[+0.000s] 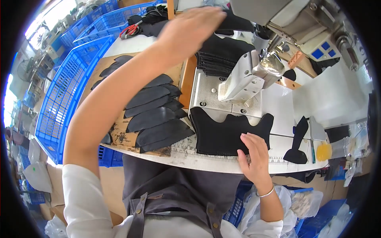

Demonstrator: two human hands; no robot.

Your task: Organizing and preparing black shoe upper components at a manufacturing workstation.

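My right hand (255,158) lies on a black fabric cut piece (230,133) with a wavy upper edge, its fingers stretched out and thumb apart. The piece rests at the table's front edge, just before the sewing machine (250,77). Far across the table, my left hand (194,29) is smeared by motion, next to a black piece (238,23) at the back. Its fingers do not show well enough to tell whether it grips that piece. Below the left hand sits a stack of black cut pieces (216,57).
Curved black pieces (152,117) lie overlapped on a brown board (119,135) at left. Beyond stand a blue basket (59,99) and red-handled scissors (131,29). On the right are a narrow black piece (298,142) and a yellow object (324,151).
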